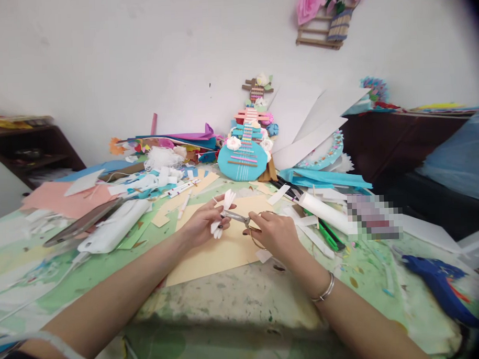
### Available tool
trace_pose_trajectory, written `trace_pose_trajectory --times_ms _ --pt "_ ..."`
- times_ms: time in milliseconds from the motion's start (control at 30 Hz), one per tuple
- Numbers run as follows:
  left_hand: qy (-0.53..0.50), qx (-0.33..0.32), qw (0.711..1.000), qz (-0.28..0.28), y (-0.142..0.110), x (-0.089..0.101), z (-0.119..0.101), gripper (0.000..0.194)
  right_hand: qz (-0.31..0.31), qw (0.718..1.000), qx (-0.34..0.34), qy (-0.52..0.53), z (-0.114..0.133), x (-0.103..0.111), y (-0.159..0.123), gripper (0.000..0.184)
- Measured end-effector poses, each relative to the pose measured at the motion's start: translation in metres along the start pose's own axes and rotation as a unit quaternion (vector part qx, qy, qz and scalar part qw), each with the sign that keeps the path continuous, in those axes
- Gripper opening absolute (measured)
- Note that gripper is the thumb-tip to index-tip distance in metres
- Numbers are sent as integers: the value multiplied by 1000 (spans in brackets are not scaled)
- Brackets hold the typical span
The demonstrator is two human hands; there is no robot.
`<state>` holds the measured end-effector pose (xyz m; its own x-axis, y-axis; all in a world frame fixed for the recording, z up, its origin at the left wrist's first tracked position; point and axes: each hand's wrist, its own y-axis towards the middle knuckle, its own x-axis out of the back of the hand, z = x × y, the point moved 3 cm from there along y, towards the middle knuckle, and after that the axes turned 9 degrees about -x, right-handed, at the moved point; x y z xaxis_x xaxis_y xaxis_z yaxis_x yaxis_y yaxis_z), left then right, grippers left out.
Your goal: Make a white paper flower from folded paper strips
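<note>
My left hand [204, 222] pinches a small bundle of white paper [228, 200], whose upper end is cut into fringe-like strips. More white strips hang out below the fingers. My right hand [276, 231] is closed on the handles of a pair of scissors [241, 218], with fingers through the gold loops. The blades point left and reach the white paper at the left fingertips; whether they are cutting into it I cannot tell. Under both hands lies a sheet of cream paper [211, 261] on the table.
A turquoise paper lute [242, 161] stands at the back. To the left are a white glue gun [114, 226] or similar device with a cord, and paper scraps. On the right lie a green cutter knife [330, 234], a white paper roll [327, 213] and a blue-handled tool [439, 285].
</note>
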<state>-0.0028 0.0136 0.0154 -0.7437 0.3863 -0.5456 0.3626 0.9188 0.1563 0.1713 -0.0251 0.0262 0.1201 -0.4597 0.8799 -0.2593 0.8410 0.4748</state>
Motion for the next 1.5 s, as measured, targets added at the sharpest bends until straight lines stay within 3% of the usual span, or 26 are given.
trace_pose_trajectory --times_ms 367,633,867,967,1100,1200,1333,1433,1500 --pt "-2 -3 1000 19 0 1 1 68 15 1000 -3 5 0 1 0 30" --pt "-12 -3 1000 22 1 1 2 62 22 1000 -6 17 2 3 -1 29" --pt "-28 9 999 38 0 -4 -4 46 -20 989 -112 97 -11 6 6 37" --pt "9 3 999 39 0 -5 -3 36 -23 980 -178 90 -22 6 9 37" --pt "173 -25 985 19 3 1 -1 39 40 970 -234 46 -36 -4 11 31" --pt "252 -23 967 -13 4 8 0 38 94 969 -223 51 -43 -17 12 40" --pt "228 5 973 -20 6 11 -1 37 91 976 -186 68 -47 -25 15 40" --pt "186 26 982 14 5 7 2 34 45 974 -160 154 -41 -19 17 35" --pt "170 40 983 49 3 2 5 34 34 943 -147 297 -32 -15 16 35"
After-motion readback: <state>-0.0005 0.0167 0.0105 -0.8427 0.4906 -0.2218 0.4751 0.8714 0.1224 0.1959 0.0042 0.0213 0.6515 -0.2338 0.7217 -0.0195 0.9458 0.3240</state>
